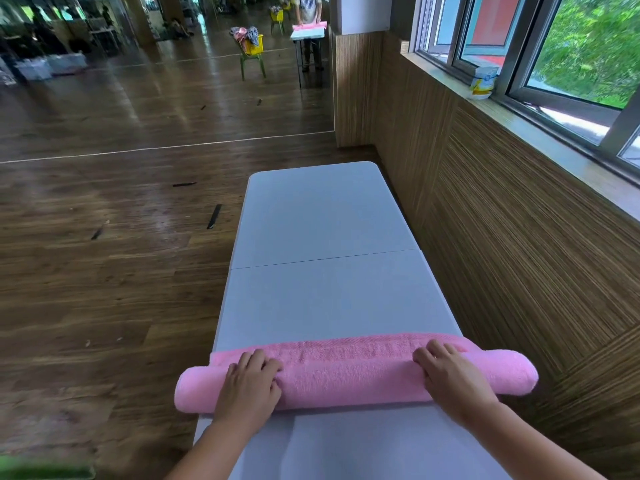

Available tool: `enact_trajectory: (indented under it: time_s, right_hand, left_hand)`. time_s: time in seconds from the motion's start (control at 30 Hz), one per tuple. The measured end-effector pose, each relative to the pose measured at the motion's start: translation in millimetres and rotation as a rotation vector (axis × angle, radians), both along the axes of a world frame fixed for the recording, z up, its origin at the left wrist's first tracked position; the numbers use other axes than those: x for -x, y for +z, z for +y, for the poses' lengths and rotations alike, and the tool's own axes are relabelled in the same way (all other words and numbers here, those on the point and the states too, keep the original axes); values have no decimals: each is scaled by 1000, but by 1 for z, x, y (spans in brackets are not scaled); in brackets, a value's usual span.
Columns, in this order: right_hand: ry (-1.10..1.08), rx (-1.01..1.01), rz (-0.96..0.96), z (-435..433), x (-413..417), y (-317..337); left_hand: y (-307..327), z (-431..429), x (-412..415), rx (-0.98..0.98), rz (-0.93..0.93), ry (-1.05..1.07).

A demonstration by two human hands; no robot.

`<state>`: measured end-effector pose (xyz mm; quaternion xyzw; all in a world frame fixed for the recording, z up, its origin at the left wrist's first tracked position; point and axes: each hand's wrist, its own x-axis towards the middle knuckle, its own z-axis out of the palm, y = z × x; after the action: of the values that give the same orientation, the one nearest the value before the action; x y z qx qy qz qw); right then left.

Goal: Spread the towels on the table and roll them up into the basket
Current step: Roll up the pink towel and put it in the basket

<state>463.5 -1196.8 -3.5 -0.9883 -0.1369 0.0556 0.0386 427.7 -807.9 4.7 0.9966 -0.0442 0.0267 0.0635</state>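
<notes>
Two bare forearms reach in from the bottom edge, over the near end of the grey tabletop (329, 237). The left hand (247, 382) lies on top of the rolled part of a pink towel (346, 379), near the roll's left end, with its fingers bent over the crest of the roll and pressing into the cloth. The right hand (450, 379) sits the same way near the right end, fingers curled over the top. Neither hand has anything else in it.

The roll lies crosswise on the tabletop, and its two ends stick out past the left and right long edges. Just beyond the roll, a narrow strip of the towel lies flat and unrolled, from one long edge to the other. A seam crosses the tabletop about halfway along its length.

The right long edge runs close beside a wood-panelled wall under a window; a white-and-yellow container (482, 83) stands on the sill. Far ahead on the wooden floor, a yellow basket (254, 46) heaped with cloths rests on a green chair (252, 65), near a person (309, 8) standing at a small table with a pink cloth on it.
</notes>
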Motion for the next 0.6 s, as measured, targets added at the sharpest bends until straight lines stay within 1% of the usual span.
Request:
enact_trajectory:
  time_s: [0.1, 0.17, 0.27, 0.37, 0.47, 0.53, 0.6]
  right_hand:
    - [83, 19, -64, -5, 0, -2]
    - [107, 11, -51, -5, 4, 3]
    - [105, 67, -2, -5, 5, 4]
    - [115, 88, -33, -2, 1, -2]
    - [146, 101, 10, 6, -3, 8]
    - [185, 84, 80, 14, -2, 20]
    - [164, 82, 138, 11, -6, 22]
  left_hand:
    - [1, -4, -3, 87, 28, -2]
    - [-1, -5, 1, 99, 34, -42]
    - [-4, -1, 8, 4, 113, -34]
    - [-6, 2, 8, -42, 195, -20]
    - [1, -4, 6, -51, 230, -14]
    - [9, -6, 6, -47, 258, -30]
    - [14, -4, 4, -55, 288, -67]
